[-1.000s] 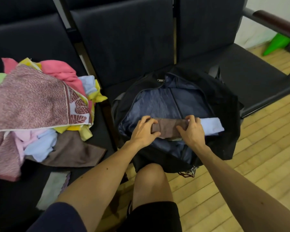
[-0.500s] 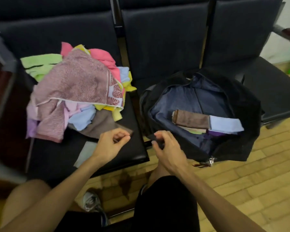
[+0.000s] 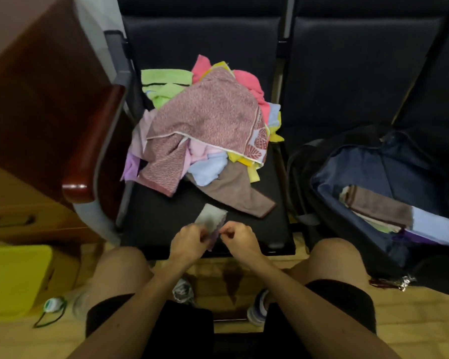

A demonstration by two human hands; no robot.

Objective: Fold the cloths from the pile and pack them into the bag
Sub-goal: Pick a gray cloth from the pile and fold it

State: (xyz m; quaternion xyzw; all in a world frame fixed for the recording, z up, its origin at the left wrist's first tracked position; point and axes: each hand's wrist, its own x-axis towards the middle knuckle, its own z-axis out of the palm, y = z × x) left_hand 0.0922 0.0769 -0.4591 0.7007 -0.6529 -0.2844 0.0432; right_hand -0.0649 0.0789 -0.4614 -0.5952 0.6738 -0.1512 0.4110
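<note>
A pile of cloths [image 3: 208, 125] in pink, green, yellow, blue and brown lies on a black chair seat [image 3: 166, 221]. At the seat's front edge a small pale grey-green cloth [image 3: 211, 220] lies flat. My left hand [image 3: 192, 240] grips its near left part and my right hand [image 3: 237, 235] pinches its near right edge. An open black bag [image 3: 303, 177] with blue lining sits on the chair to the right. Inside it lie a folded brown cloth [image 3: 381, 206] and a folded light blue cloth [image 3: 436, 224] over other folded ones.
A chair armrest [image 3: 94, 141] of dark red wood stands left of the pile, with a wooden cabinet [image 3: 31, 99] behind it. A yellow box [image 3: 13, 278] and a face mask [image 3: 52, 307] lie on the wooden floor at left. My knees flank the seat front.
Both hands left the brown cloth in the bag, moved left to the pile's chair and took hold of the small grey-green cloth. My view swung left.
</note>
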